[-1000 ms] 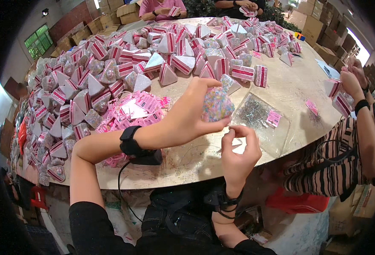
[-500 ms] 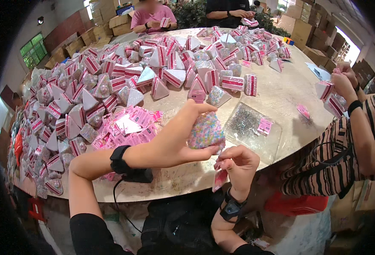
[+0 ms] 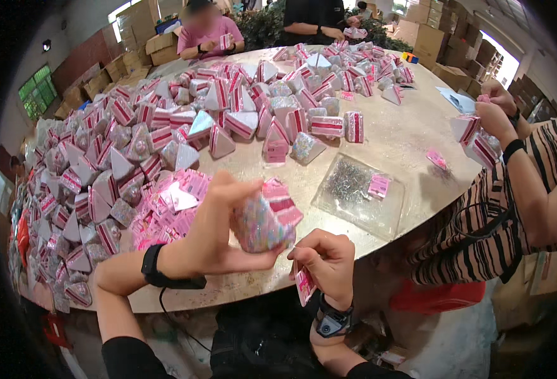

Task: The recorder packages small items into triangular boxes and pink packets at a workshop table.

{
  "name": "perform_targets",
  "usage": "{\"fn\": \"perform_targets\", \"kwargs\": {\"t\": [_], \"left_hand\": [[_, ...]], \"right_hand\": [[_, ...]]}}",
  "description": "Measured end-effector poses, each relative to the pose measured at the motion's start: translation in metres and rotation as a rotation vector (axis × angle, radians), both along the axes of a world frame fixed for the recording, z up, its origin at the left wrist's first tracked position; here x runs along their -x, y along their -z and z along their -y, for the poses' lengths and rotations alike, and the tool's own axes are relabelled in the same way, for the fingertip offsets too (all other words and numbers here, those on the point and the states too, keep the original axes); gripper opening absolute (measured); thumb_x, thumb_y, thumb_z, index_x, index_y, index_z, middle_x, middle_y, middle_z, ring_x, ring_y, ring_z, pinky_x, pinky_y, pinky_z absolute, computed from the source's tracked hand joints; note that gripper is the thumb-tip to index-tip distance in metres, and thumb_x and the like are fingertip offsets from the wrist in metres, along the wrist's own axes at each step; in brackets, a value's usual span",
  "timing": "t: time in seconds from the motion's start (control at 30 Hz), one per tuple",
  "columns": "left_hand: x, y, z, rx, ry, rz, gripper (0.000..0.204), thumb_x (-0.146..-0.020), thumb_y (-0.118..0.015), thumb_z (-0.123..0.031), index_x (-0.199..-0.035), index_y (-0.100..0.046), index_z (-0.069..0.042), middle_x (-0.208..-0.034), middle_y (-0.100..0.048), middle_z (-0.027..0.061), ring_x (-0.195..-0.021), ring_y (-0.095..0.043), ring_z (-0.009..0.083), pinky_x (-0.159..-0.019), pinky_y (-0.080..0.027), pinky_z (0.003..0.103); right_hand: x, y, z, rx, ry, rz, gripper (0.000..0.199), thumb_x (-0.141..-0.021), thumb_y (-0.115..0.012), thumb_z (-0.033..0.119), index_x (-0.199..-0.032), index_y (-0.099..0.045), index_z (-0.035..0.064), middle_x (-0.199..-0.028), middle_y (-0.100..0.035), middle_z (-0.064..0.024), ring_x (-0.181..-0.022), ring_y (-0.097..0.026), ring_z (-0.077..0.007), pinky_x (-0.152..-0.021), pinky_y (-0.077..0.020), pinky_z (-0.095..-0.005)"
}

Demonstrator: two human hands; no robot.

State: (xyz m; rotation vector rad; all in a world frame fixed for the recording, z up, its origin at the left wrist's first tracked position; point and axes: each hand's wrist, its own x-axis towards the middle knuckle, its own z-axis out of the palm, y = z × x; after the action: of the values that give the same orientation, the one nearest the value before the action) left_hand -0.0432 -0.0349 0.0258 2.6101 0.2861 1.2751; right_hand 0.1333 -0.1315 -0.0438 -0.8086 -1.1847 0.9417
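Between thumb and fingers, my left hand (image 3: 218, 230) grips a cake-slice-shaped toy (image 3: 263, 221) with a sequined outer face and pink-and-white striped layers, tilted above the table's near edge. Just right of it, my right hand (image 3: 326, 262) is pinched on a small pink card tag (image 3: 304, 284), which hangs below the fingertips. The fingertips are close to the toy's lower corner; whether they also hold a pin or string is too small to tell. Beside my left wrist lies a heap of pink card tags (image 3: 177, 202).
A clear shallow tray (image 3: 389, 218) of small metal pins, with one tag in it, lies on the round table (image 3: 392, 129). A big pile of cake-slice toys (image 3: 117, 151) covers the left and far side. At right a co-worker's hands (image 3: 499, 114) hold more slices; two people work opposite.
My left hand has turned the toy, so its striped side now shows, and moved it left and lower in view. The right hand has shifted left and down with the tag.
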Motion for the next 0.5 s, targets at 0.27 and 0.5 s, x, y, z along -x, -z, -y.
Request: {"fn": "perform_targets", "kwargs": {"t": [0.27, 0.5], "left_hand": [[0.009, 0.008, 0.001, -0.258, -0.051, -0.145, 0.08, -0.062, -0.087, -0.032, -0.127, -0.048, -0.005, -0.1, -0.056, 0.0128, -0.085, -0.058, 0.0319, -0.069, -0.05, 0.04], [0.011, 0.029, -0.001, -0.261, 0.046, 0.002, 0.1, -0.056, -0.092, -0.025, -0.135, -0.035, -0.003, -0.115, -0.05, 0.0142, -0.101, -0.054, 0.0312, -0.084, -0.045, 0.042]], "right_hand": [[-0.001, 0.013, -0.016, 0.12, -0.359, -0.019, 0.015, -0.098, -0.049, 0.008, -0.097, -0.058, -0.0036, -0.074, -0.061, -0.0058, -0.064, -0.061, -0.0108, -0.059, -0.0471, -0.024], [-0.006, 0.005, -0.009, 0.141, -0.462, -0.235, 0.022, -0.101, -0.047, 0.015, -0.093, -0.056, -0.0036, -0.081, -0.061, -0.0064, -0.061, -0.06, -0.0111, -0.058, -0.0475, -0.0235]]}}
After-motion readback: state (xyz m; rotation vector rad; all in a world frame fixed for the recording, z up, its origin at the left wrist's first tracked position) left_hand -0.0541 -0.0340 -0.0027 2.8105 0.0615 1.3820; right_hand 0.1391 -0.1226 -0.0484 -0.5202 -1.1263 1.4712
